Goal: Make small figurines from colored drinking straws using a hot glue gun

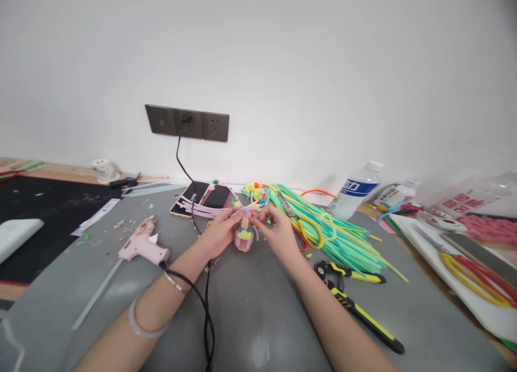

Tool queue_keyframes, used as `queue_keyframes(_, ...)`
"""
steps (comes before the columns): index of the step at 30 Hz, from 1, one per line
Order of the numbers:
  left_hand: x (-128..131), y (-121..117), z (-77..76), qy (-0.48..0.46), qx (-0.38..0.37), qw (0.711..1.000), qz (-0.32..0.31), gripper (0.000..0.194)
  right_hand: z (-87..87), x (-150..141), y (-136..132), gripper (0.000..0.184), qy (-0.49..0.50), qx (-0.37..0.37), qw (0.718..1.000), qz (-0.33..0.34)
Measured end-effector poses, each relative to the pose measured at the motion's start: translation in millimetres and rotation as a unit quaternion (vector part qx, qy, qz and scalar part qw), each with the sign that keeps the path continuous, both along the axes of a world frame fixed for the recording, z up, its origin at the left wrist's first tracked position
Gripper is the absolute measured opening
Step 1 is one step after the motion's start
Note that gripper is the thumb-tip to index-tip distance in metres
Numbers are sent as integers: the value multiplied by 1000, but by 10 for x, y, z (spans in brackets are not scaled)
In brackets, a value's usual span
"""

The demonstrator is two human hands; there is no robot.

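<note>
Both hands on a small pipe-cleaner figure, centre of the grey table.

Left hand (pixel 220 233) and right hand (pixel 278 233) meet over the table (pixel 258 318); the fingers of each pinch the pink-and-yellow figure (pixel 244 233) from either side, holding it upright just above the tabletop, so both hands are closed around it. A pink glue gun (pixel 142 245) lies to the left, its black cord (pixel 208 318) running under the left wrist. Yellow-and-black pliers (pixel 355 302) lie just right of the right forearm. Behind them, a heap of green and yellow pipe cleaners (pixel 335 234). 2 phones (pixel 202 197) lie beyond the hands, near the wall; a water bottle (pixel 355 189) leans at the far right, and a wall socket strip (pixel 187 123) sits above.
</note>
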State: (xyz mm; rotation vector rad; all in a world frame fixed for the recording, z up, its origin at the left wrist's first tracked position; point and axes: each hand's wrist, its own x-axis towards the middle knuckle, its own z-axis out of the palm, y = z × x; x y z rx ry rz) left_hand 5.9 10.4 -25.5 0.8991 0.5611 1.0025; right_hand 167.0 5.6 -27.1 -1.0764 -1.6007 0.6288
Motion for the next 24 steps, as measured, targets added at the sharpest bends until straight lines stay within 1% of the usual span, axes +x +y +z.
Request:
queue_keyframes(8,1,-31,48,7,7,1000,-17,25,24,-17,-5,14,8,-4,1000,12)
queue_keyframes(11,1,-36,43,5,-5,1000,-11,26,50,-25,-19,12,10,-7,1000,19)
queue_keyframes(17,-9,23,-29,-18,-48,996,71,35,46,60,8,13,17,-38,999,24)
queue_keyframes(21,-27,90,-67,-47,-45,988,139,38,-7,135,59,10,-3,-47,999,13)
queue_keyframes(24,-41,123,-71,-64,-33,981,180,41,-23,130,66,8,-22,-40,999,8)
